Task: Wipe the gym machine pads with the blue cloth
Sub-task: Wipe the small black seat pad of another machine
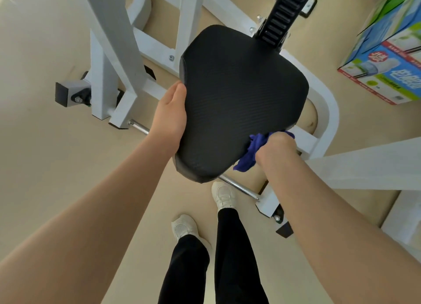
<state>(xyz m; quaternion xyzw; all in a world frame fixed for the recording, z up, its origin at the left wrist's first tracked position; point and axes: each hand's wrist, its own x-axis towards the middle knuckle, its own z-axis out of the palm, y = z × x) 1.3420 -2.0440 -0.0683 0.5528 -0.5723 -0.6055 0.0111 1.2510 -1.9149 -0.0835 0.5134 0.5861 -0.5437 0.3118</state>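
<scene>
Two bare hands work on one black seat pad (pixel 243 94), a rounded, roughly triangular cushion whose vinyl skin carries a fine ribbed weave and a soft, rolled edge. It sits on a white-painted square-tube steel frame (pixel 109 53) with bolted joints, black end caps and a bright chrome rod (pixel 239 186) running under the pad's near corner. A black notched adjustment post (pixel 282 10) rises from the pad's far edge.

Beyond the pad's right edge, a glossy cardboard box (pixel 387 60) stands on the beige floor (pixel 45 133), printed in blue, green and red with a bottle-like picture; its lettering is too blurred to read.

At the pad's left edge, the left hand (pixel 169 119) lies flat against the side, fingers straight and together, the forearm stretched out long from the lower left. The right hand (pixel 274 147) is at the pad's near right edge, wrist bent downward, fingers curled tight around the blue cloth (pixel 255 151), a crumpled, soft fabric bunched against the pad's rim with a loose fold hanging below. White mesh shoes (pixel 224 195) and black trousers show beneath the pad's near corner.
</scene>
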